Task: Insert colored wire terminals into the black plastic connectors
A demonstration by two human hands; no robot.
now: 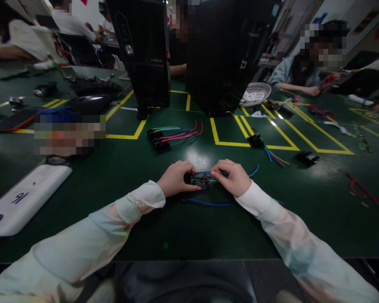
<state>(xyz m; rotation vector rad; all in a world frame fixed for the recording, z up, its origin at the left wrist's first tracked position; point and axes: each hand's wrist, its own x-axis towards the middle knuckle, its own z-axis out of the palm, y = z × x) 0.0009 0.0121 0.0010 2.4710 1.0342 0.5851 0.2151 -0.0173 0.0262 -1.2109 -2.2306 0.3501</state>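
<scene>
Best to brace the small black connector (202, 181) in the left hand (177, 179), which pinches it from nine o'clock, while the right hand (233, 177), narrowed on a blue wire (204, 172) at three o'clock, holds that wire in line (lightly, since thin wire may kink). Yellow tape (255, 145) marks the green surface (158, 235), tall black casings (221, 63) rise near twelve, and a seated person (282, 78) works at two.
</scene>
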